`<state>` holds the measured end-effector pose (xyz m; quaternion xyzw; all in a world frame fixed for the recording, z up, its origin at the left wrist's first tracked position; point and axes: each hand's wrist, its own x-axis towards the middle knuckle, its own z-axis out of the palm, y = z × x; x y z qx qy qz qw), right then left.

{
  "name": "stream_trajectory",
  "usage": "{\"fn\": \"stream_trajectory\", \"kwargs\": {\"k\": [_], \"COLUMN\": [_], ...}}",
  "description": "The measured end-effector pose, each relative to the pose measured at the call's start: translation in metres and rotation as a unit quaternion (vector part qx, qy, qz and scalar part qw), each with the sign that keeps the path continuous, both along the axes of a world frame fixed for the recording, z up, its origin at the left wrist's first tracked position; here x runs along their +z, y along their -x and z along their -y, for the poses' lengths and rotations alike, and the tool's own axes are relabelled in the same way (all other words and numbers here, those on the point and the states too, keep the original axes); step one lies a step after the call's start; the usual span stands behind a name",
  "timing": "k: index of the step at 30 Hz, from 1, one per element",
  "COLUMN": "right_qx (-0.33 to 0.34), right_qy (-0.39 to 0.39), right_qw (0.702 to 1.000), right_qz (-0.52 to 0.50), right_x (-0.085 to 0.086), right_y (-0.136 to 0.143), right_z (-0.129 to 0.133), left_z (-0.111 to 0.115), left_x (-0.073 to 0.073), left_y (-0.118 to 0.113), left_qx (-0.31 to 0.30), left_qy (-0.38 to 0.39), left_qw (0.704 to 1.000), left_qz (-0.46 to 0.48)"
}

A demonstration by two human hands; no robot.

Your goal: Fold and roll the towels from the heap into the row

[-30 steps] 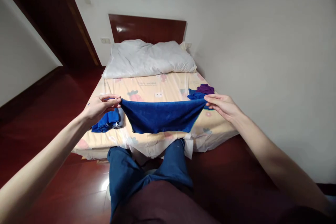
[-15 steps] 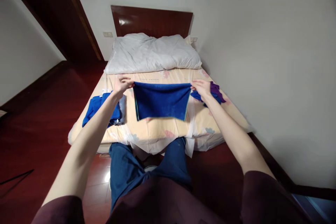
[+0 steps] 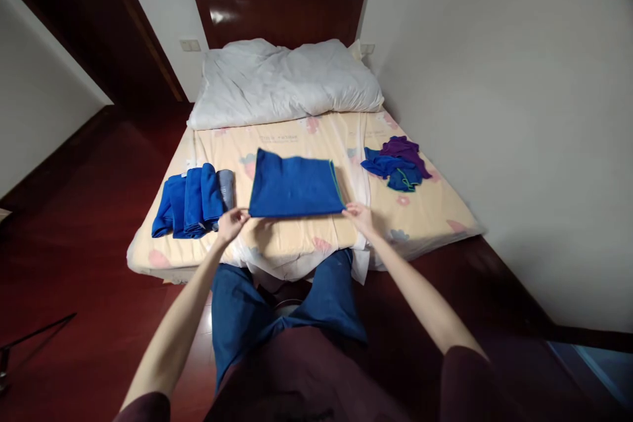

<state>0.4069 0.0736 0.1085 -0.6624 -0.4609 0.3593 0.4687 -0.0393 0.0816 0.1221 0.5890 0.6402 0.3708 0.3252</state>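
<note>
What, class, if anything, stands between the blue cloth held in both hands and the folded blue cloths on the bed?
The grey folded cloth does, at the right end of the folded blue cloths. The left hand, pinching the near left corner of the held blue cloth, also reaches into the gap's near side.

From the head view I see my left hand [image 3: 232, 224] and right hand [image 3: 360, 217] pinching the near corners of a blue cloth with green edging [image 3: 295, 186], above the front edge of the floral-patterned, cream-sheeted bed [image 3: 291, 237].

Blue cloth [image 3: 297, 186], green-edged and doubled over, spreads above the patterned bed sheet [image 3: 395, 224], near edge straight.
</note>
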Motion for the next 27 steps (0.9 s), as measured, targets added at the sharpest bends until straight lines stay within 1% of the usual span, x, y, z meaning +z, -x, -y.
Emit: {"fn": "stream_trajectory", "kwargs": {"k": [1, 2, 3, 4, 5, 6, 7, 9, 12, 14, 16, 19, 23, 25, 27], "right_qx": [-0.016, -0.021, -0.028, -0.033, -0.037, -0.041, -0.044, -0.047, -0.050, -0.050, -0.045, -0.023, 0.020, 0.042, 0.062], "right_qy": [0.058, 0.081, 0.097, 0.106, 0.108, 0.110, 0.113, 0.119, 0.135, 0.143, 0.147, 0.152, 0.170, 0.184, 0.197], "right_qw": [0.998, 0.996, 0.995, 0.993, 0.993, 0.992, 0.992, 0.990, 0.987, 0.984, 0.983, 0.982, 0.978, 0.975, 0.972], "right_qz": [-0.011, -0.016, -0.023, -0.029, -0.034, -0.041, -0.047, -0.058, -0.075, -0.088, -0.100, -0.114, -0.120, -0.117, -0.116], "right_x": [-0.023, -0.042, -0.058, -0.070, -0.078, -0.083, -0.087, -0.089, -0.089, -0.088, -0.088, -0.088, -0.089, -0.089, -0.087], "right_y": [0.008, 0.016, 0.022, 0.027, 0.029, 0.030, 0.029, 0.025, 0.015, 0.009, 0.002, -0.007, -0.016, -0.018, -0.019], "right_z": [0.012, 0.024, 0.033, 0.040, 0.045, 0.047, 0.047, 0.044, 0.039, 0.039, 0.043, 0.050, 0.054, 0.053, 0.048], "left_z": [0.012, 0.022, 0.030, 0.036, 0.039, 0.040, 0.040, 0.036, 0.031, 0.033, 0.037, 0.042, 0.042, 0.039, 0.035], "left_x": [-0.024, -0.045, -0.063, -0.076, -0.085, -0.091, -0.094, -0.095, -0.089, -0.085, -0.084, -0.086, -0.092, -0.094, -0.094], "left_y": [-0.003, -0.006, -0.009, -0.011, -0.012, -0.013, -0.013, -0.012, -0.010, -0.008, -0.004, 0.005, 0.017, 0.020, 0.021], "left_qx": [0.015, 0.038, 0.049, 0.059, 0.067, 0.070, 0.072, 0.073, 0.068, 0.060, 0.044, 0.006, -0.045, -0.058, -0.064], "left_qy": [0.061, 0.110, 0.128, 0.140, 0.144, 0.144, 0.144, 0.142, 0.132, 0.128, 0.126, 0.121, 0.126, 0.129, 0.136], "left_qw": [0.998, 0.992, 0.989, 0.987, 0.985, 0.985, 0.985, 0.984, 0.984, 0.984, 0.983, 0.982, 0.987, 0.988, 0.987], "left_qz": [0.019, 0.045, 0.050, 0.057, 0.062, 0.064, 0.068, 0.079, 0.099, 0.112, 0.128, 0.141, 0.085, 0.062, 0.059]}}
